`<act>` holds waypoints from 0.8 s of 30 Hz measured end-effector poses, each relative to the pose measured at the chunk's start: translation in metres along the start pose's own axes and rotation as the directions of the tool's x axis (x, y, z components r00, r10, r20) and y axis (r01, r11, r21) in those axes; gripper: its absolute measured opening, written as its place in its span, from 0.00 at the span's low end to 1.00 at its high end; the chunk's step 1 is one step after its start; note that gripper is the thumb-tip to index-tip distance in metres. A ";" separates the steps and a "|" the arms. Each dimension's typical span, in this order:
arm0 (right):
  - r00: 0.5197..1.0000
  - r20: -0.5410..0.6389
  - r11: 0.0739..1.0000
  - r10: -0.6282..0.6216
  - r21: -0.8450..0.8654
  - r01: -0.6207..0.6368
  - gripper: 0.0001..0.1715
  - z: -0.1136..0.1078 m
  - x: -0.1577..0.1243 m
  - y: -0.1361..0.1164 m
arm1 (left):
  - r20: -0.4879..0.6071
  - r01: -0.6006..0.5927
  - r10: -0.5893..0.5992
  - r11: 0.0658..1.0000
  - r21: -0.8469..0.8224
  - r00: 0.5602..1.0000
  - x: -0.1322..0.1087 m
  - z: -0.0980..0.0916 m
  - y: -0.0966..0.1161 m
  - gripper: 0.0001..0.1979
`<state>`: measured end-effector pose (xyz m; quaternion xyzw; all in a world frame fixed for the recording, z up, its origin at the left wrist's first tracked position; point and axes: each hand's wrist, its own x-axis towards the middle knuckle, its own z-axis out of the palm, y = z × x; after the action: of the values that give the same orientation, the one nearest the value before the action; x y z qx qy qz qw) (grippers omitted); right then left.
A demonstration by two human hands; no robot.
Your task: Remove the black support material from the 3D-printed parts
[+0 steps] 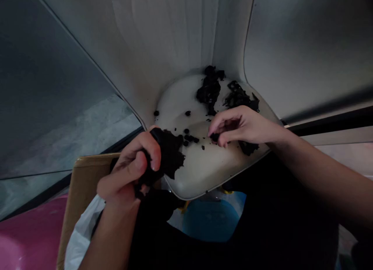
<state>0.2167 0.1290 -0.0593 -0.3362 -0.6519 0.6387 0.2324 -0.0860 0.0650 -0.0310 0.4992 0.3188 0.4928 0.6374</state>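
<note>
A ragged black piece (170, 151) is gripped between the thumb and fingers of my left hand (136, 159), its torn edge facing right. My right hand (243, 126) pinches a small black bit (215, 137) low over the pale chair-like seat (186, 180). Between the hands lie several small round black bits (188, 138). Beyond them sits a dark clump (209, 92), and a second jagged clump (237, 95) lies just past my right hand. Under my right wrist another black scrap (248, 148) shows in part. What the material is, I cannot tell.
The seat's tall pale back (175, 32) rises at the far side. At lower left stand a cardboard box (74, 192) with a white plastic bag (80, 235) and a pink object (35, 231). A blue round thing (211, 219) is below the seat's front edge.
</note>
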 end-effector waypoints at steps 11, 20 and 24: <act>0.959 -0.236 0.789 -0.155 -0.614 -0.023 0.24 0.014 0.039 0.028 | 0.049 -0.237 0.237 0.971 -0.004 0.970 0.023 0.006 -0.021 0.24; 0.958 -0.230 0.964 -0.172 0.162 0.212 0.19 0.060 0.002 -0.028 | -0.017 -0.177 0.178 0.983 0.046 0.984 0.028 0.023 -0.020 0.18; 0.919 -0.358 0.970 -0.168 0.104 0.218 0.14 0.058 -0.008 -0.036 | -0.108 -0.156 0.165 0.984 0.088 0.980 0.035 0.028 -0.019 0.31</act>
<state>0.1743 0.0858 -0.0268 -0.3602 -0.5837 0.5881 0.4286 -0.0444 0.0893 -0.0377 0.5188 0.3328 0.5575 0.5561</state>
